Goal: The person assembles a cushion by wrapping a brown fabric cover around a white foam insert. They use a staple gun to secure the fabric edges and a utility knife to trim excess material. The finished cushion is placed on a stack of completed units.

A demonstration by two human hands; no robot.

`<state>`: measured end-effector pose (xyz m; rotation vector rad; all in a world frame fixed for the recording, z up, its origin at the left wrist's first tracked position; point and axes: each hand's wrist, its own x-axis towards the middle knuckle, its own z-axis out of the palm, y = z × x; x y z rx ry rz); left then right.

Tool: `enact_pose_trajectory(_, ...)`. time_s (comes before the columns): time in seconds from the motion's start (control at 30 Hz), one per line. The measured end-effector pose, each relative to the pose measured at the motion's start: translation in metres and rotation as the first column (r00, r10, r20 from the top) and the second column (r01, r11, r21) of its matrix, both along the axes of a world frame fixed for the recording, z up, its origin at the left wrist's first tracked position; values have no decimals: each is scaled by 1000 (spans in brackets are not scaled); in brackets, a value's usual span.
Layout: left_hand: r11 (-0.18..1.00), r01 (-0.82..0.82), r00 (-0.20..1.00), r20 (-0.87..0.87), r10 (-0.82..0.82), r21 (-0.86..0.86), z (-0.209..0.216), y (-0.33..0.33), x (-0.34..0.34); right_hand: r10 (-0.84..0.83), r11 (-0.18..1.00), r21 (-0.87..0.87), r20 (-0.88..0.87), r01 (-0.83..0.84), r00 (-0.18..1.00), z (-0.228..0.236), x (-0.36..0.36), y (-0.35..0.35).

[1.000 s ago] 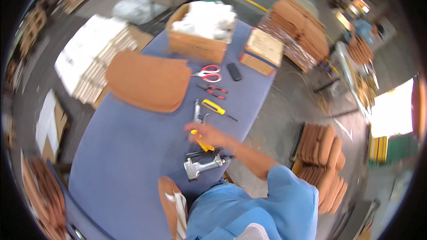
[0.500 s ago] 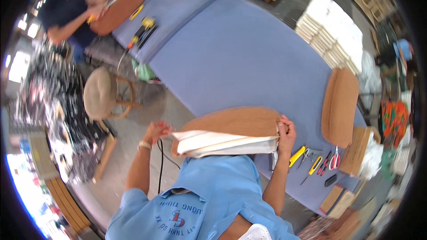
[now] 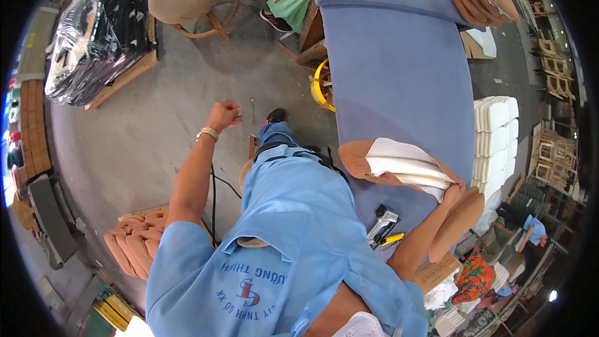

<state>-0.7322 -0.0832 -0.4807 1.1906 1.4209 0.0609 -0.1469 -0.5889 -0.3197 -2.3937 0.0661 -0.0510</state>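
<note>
Tan seat cushion with white foam underside (image 3: 399, 165) lies upside down on the blue counter (image 3: 399, 81), cover unfinished; your right hand (image 3: 454, 192) pinches its edge, left hand (image 3: 223, 115) fisted, holding nothing.

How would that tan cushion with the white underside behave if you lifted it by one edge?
The cushion probably stays fairly stiff: it keeps its curved shape on the blue table. It likely weighs little, since the right hand alone grips its edge. Its fabric looks unlikely to slip.
</note>
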Motion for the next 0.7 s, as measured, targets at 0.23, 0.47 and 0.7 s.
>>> enact_pose_trajectory(0.23,367,885,462,-450,-765,286,-104,42,22,39,893,-449,122,20,992,35,-87,79)
enact_pose_trajectory(0.47,494,784,576,-142,-805,375,-69,-46,226,68,958,-286,184,-12,981,23,-108,89)
enact_pose_trajectory(0.7,283,773,143,278,-950,569,80,-106,231,-106,989,-88,163,122,981,17,-151,98)
